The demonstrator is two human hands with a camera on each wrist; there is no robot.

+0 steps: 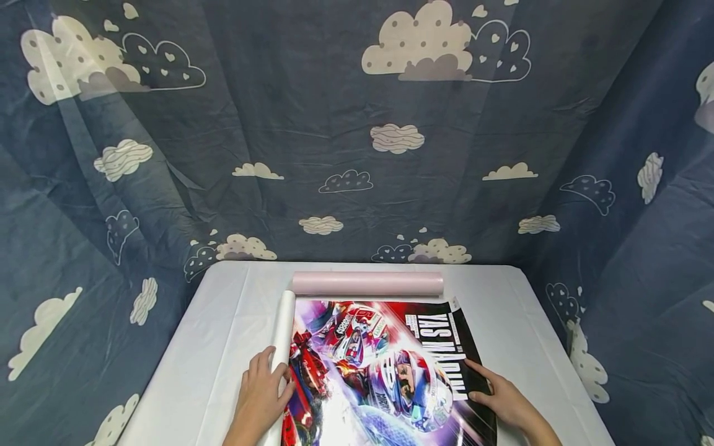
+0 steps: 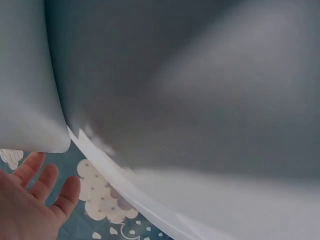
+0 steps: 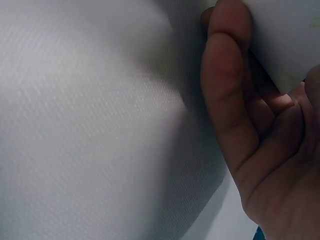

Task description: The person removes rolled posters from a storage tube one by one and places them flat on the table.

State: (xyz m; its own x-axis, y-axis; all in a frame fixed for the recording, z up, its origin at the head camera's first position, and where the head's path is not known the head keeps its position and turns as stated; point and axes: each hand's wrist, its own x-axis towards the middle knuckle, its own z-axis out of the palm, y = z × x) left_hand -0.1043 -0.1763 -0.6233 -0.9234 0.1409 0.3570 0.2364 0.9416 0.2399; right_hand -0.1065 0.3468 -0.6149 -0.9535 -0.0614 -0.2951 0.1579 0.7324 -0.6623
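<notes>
A glossy poster lies face up, printed with helmeted racing drivers, red cars and white lettering on a black band. Its left side is curled into a white roll. My left hand rests on this roll, index finger and thumb reaching over it. In the left wrist view the fingers are spread and loosely bent beside the roll. At the black right edge, my right hand pinches the poster between thumb and fingers. The right wrist view shows the white paper inside that hand.
A pale pink roll lies crosswise behind the poster, near the far edge of the white table. Dark blue cloth with cloud prints hangs behind the table and at both sides.
</notes>
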